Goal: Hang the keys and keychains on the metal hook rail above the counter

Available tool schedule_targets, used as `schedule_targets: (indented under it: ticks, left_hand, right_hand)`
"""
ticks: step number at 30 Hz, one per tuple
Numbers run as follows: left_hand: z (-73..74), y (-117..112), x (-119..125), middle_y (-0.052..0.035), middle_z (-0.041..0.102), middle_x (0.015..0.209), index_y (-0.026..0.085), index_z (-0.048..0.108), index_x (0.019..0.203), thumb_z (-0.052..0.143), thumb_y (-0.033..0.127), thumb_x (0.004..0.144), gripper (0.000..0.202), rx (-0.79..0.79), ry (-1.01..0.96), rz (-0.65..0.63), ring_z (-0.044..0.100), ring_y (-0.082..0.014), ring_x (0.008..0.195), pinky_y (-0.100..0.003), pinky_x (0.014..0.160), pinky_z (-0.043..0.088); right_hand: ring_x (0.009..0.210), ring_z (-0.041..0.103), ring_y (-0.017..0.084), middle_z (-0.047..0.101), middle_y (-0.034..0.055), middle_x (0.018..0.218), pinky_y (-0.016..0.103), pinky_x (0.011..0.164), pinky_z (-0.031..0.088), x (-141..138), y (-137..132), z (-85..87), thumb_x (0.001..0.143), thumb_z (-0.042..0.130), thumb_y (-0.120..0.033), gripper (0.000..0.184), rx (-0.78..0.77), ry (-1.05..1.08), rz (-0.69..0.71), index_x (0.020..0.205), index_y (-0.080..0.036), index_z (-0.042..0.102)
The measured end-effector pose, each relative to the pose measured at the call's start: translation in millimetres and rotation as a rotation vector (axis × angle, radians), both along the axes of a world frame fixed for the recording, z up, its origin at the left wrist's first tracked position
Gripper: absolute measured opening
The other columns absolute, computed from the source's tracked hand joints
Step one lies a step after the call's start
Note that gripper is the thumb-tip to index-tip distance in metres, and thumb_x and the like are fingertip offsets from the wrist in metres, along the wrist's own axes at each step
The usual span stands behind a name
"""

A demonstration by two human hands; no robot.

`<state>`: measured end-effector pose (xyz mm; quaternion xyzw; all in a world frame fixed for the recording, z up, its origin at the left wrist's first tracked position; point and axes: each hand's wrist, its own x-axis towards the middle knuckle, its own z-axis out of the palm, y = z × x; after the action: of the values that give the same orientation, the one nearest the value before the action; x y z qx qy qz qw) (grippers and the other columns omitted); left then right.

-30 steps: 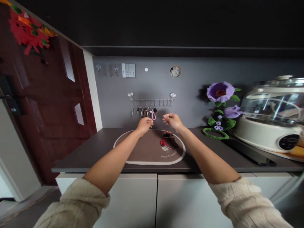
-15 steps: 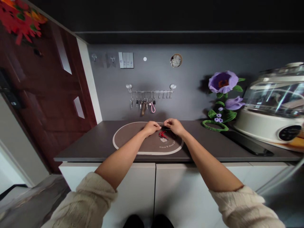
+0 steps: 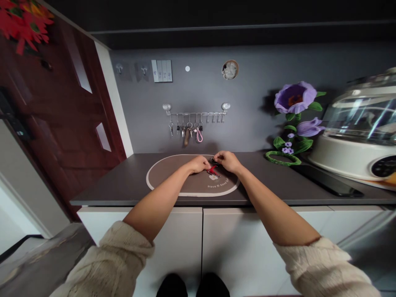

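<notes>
On the oval brown mat [image 3: 168,177] with a pale rim, both hands work close together. My left hand [image 3: 198,164] is closed in a pinch at the end of a small red keychain [image 3: 212,170], with thin metallic parts lying below it. My right hand [image 3: 228,160], also pinched, grips a small dark ring-like piece at the keychain's upper end. The fingertips hide much of that piece, so its exact kind is unclear.
Behind the mat, several keys [image 3: 187,136] hang from a clear hook rail [image 3: 198,114]. To the right are a purple flower ornament [image 3: 295,98], a black phone [image 3: 328,181] and a white appliance [image 3: 349,159] with a clear cover. A dark shelf [image 3: 198,33] overhangs the counter.
My left fingers have moved slightly right and down onto the red keychain, covering part of it. My right hand stays nearly in place, and the view has tilted a little.
</notes>
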<state>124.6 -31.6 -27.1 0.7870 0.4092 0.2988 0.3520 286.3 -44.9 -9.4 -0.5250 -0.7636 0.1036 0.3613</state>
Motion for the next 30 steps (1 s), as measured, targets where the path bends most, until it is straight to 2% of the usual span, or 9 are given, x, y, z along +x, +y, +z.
schedule_targets:
  ticks: [4,7,11,17,22,27,30]
  left_hand:
    - [4.1,-4.9,-1.2,0.0043,0.045,0.042,0.013,0.057,0.054,0.055,0.023,0.065,0.015,-0.051,-0.063,0.120,0.034,-0.0069,0.042,-0.021,0.048,0.028]
    - [7.9,-6.9,-0.5,0.0026,0.049,0.046,0.012,0.055,0.057,0.050,0.018,0.070,0.015,-0.086,-0.167,0.169,0.039,-0.0074,0.045,-0.022,0.053,0.033]
    - [12.9,-8.5,1.0,-0.0028,0.058,0.061,0.012,0.050,0.063,0.042,0.014,0.077,0.016,-0.218,-0.356,0.162,0.051,-0.0082,0.054,-0.024,0.064,0.040]
    - [18.8,-7.9,-1.3,-0.0112,0.062,0.077,0.014,0.039,0.072,0.037,0.012,0.080,0.008,-0.445,-0.711,0.117,0.061,-0.0156,0.064,-0.040,0.070,0.045]
    - [23.0,-5.7,-4.8,-0.0162,0.061,0.083,0.013,0.037,0.069,0.036,0.004,0.077,0.013,-0.490,-0.897,0.121,0.062,-0.0205,0.073,-0.041,0.071,0.046]
    - [26.9,-5.7,-8.0,-0.0188,0.059,0.093,0.013,0.037,0.070,0.034,0.000,0.076,0.015,-0.496,-1.022,0.070,0.061,-0.0220,0.080,-0.041,0.074,0.046]
    - [28.1,-5.7,-9.2,-0.0187,0.059,0.095,0.013,0.037,0.070,0.034,0.001,0.077,0.014,-0.474,-1.073,0.037,0.060,-0.0218,0.084,-0.042,0.077,0.045]
  right_hand:
    - [0.059,0.050,0.011,0.061,0.0009,0.066,0.022,0.058,0.036,0.0,-0.2,-0.1,0.066,0.053,-0.020,0.008,0.016,0.010,0.028,0.067,-0.018,0.061]
    - [0.057,0.049,0.010,0.061,0.0003,0.064,0.022,0.058,0.036,-0.1,-0.1,-0.3,0.065,0.053,-0.020,0.008,0.012,0.021,0.037,0.067,-0.018,0.060]
    - [0.058,0.049,0.010,0.060,-0.0002,0.063,0.021,0.058,0.035,-0.6,0.1,-0.5,0.066,0.052,-0.021,0.009,0.030,0.014,0.058,0.067,-0.018,0.060]
    - [0.059,0.050,0.011,0.060,0.0002,0.064,0.022,0.058,0.036,-2.2,-0.4,-0.5,0.068,0.052,-0.025,0.011,0.034,0.013,0.063,0.070,-0.018,0.060]
    - [0.062,0.052,0.011,0.062,0.0006,0.070,0.023,0.062,0.038,-4.2,-0.6,0.5,0.069,0.053,-0.026,0.012,0.027,0.107,0.136,0.075,-0.018,0.059]
    - [0.068,0.056,0.011,0.062,0.0033,0.078,0.025,0.067,0.040,-6.5,0.4,0.6,0.068,0.055,-0.025,0.019,-0.010,0.263,0.181,0.085,-0.017,0.055]
    - [0.068,0.055,0.011,0.062,0.0027,0.076,0.025,0.068,0.041,-7.5,1.0,0.3,0.070,0.052,-0.030,0.019,-0.021,0.294,0.214,0.082,-0.016,0.055]
